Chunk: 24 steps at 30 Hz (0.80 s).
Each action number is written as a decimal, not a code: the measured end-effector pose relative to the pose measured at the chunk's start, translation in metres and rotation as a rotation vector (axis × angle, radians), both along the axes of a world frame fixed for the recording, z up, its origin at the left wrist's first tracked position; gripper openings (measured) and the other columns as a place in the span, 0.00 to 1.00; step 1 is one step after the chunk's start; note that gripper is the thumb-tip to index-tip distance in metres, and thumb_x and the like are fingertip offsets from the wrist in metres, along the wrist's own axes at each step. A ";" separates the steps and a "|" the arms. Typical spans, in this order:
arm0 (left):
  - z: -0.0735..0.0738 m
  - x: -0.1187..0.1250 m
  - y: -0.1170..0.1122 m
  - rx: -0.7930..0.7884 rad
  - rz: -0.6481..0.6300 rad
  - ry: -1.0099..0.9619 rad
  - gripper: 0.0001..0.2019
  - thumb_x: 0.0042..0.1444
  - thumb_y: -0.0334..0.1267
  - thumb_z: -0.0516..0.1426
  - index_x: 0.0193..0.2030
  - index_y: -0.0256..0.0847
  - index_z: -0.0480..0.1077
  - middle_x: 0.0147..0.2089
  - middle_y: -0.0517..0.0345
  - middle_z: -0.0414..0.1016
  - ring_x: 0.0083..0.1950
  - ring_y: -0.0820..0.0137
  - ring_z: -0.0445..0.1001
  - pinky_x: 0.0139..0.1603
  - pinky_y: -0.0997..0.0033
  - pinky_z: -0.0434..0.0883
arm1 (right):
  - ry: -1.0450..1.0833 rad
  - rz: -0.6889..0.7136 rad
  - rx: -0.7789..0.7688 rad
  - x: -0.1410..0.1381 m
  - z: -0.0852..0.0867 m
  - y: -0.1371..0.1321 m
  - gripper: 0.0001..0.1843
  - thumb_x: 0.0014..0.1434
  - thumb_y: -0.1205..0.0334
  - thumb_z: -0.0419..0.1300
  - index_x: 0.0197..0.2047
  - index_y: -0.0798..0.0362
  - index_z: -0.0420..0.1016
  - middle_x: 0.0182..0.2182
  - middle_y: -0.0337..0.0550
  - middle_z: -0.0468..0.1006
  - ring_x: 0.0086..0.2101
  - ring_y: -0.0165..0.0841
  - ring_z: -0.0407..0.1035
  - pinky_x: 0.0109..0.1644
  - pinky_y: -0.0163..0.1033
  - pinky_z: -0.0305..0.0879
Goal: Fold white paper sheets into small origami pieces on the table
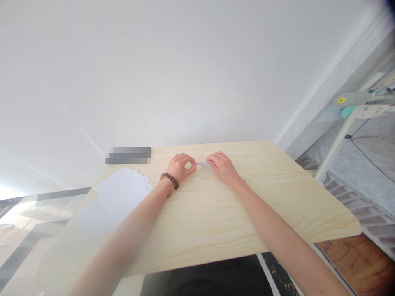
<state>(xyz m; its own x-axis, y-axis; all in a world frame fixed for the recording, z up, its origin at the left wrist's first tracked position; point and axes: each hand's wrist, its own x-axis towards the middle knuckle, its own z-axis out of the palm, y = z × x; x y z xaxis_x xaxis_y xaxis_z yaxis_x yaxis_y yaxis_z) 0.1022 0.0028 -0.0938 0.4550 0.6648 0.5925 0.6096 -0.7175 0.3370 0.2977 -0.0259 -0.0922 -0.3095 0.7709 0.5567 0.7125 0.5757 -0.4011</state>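
The wall rises behind the far edge of the tabletop, whose wood-grain surface takes up the middle. White sheets lie in an uneven pile toward the left edge, partly behind the left forearm. At the far left corner sits a dark block, pixelated, so I can't tell what it is.

The left hand, a beaded bracelet at its wrist, pinches one end of a white slip between thumb and forefinger; the right hand grips the other end, covering it. The slip is nearer the far edge than the near one; whether it touches the tabletop is unclear.

The step in hand looks like folding or straightening the slip. The next move seems to call for fine fingertip control, with both ends kept level.
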 end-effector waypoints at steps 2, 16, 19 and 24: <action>-0.001 0.000 0.000 -0.005 0.016 -0.005 0.04 0.48 0.33 0.53 0.29 0.40 0.68 0.32 0.58 0.72 0.36 0.71 0.69 0.42 0.68 0.64 | -0.001 -0.003 0.002 0.000 0.000 0.000 0.12 0.60 0.62 0.44 0.35 0.50 0.68 0.34 0.43 0.72 0.40 0.35 0.62 0.46 0.42 0.56; -0.001 0.002 0.000 -0.032 -0.067 0.047 0.07 0.53 0.38 0.51 0.34 0.42 0.70 0.35 0.57 0.72 0.39 0.70 0.68 0.43 0.69 0.65 | 0.052 0.026 -0.020 -0.007 -0.001 -0.004 0.10 0.59 0.62 0.47 0.33 0.50 0.68 0.32 0.41 0.72 0.39 0.33 0.62 0.44 0.40 0.58; -0.003 0.003 0.001 0.011 -0.101 0.039 0.08 0.54 0.39 0.51 0.34 0.42 0.70 0.34 0.56 0.72 0.39 0.70 0.68 0.42 0.69 0.65 | 0.054 0.062 -0.015 -0.013 0.000 -0.006 0.09 0.59 0.61 0.47 0.34 0.50 0.68 0.32 0.41 0.72 0.39 0.33 0.62 0.44 0.39 0.58; -0.005 0.002 0.003 0.084 -0.142 0.025 0.09 0.55 0.39 0.51 0.34 0.41 0.71 0.33 0.56 0.72 0.37 0.71 0.68 0.40 0.70 0.65 | 0.064 0.048 0.005 -0.014 -0.002 -0.006 0.07 0.58 0.61 0.49 0.33 0.51 0.67 0.32 0.42 0.72 0.37 0.33 0.62 0.43 0.39 0.59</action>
<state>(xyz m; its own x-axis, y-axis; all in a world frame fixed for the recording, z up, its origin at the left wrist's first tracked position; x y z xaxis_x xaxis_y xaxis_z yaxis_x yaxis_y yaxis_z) 0.1046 0.0055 -0.0985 0.5565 0.5412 0.6303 0.5074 -0.8222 0.2580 0.2833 -0.0321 -0.0943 -0.3097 0.7530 0.5806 0.6565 0.6111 -0.4422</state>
